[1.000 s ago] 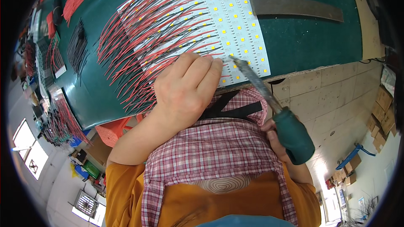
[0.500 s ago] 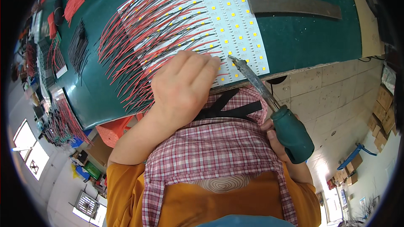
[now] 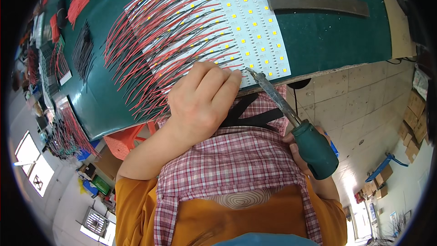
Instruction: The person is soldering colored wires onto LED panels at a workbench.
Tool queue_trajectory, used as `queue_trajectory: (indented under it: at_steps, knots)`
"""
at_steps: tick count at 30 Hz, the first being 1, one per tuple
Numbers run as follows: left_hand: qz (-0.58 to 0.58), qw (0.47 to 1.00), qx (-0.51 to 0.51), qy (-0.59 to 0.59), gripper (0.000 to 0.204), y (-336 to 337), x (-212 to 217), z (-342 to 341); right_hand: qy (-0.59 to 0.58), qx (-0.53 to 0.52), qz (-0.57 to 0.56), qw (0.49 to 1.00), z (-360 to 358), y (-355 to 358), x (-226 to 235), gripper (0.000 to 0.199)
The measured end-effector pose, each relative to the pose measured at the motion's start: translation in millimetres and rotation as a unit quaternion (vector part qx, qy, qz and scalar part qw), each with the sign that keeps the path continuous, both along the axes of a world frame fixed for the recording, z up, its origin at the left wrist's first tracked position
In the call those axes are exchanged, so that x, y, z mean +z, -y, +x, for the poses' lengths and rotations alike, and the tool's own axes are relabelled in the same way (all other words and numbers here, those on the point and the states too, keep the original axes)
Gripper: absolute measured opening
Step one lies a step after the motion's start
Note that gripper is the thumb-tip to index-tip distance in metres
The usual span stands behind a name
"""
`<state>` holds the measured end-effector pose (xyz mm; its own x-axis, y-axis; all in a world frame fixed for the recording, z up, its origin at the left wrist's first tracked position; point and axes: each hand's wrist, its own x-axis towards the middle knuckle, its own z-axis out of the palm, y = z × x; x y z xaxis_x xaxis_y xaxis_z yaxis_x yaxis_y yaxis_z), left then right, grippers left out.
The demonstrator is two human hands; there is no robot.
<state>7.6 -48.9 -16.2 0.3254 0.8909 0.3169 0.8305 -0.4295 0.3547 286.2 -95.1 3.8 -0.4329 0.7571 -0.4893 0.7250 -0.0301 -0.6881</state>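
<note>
A white LED circuit board (image 3: 273, 41) with yellow chips lies near the table's front edge. Rows of red and black wires (image 3: 182, 32) run from its pads off to the left. My left hand (image 3: 202, 98) rests over the wires near the front edge, its thumb and forefinger pinched on a thin wire whose end points at a pad; most of that wire is hidden under the hand. In my right hand (image 3: 300, 155) is a soldering iron (image 3: 315, 150) with a green handle. The iron's tip touches or nearly touches the board just right of my left fingertips.
A flat grey metal bar (image 3: 318, 3) lies beside the board on the green table mat (image 3: 337, 41). To the left are bundles of red wires (image 3: 81, 0) and black wires (image 3: 83, 52), plus wired strips (image 3: 68, 123). A red stool (image 3: 125, 141) stands below the table.
Both hands have shifted a little toward the table's front edge. The iron's tip has gone from one spot on the board to another nearer to me.
</note>
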Motion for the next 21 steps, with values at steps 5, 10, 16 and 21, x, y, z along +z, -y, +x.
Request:
queue_trajectory:
  at_steps: [5,10,16,21]
  knots:
    - [-0.006,1.000,0.002,-0.021,0.031,1,1,2,-0.019,0.004,0.016,1.000,2,3,-8,0.007]
    - [-0.003,1.000,0.000,-0.029,0.031,0,2,1,-0.057,0.000,0.060,0.997,-6,-5,5,0.008]
    - [-0.002,0.999,0.002,-0.037,0.030,0,3,2,-0.025,0.023,0.034,0.999,-4,-5,4,0.008]
    - [0.005,0.999,-0.002,0.053,0.032,-2,-3,-2,-0.030,0.014,0.032,0.999,0,-3,5,0.009]
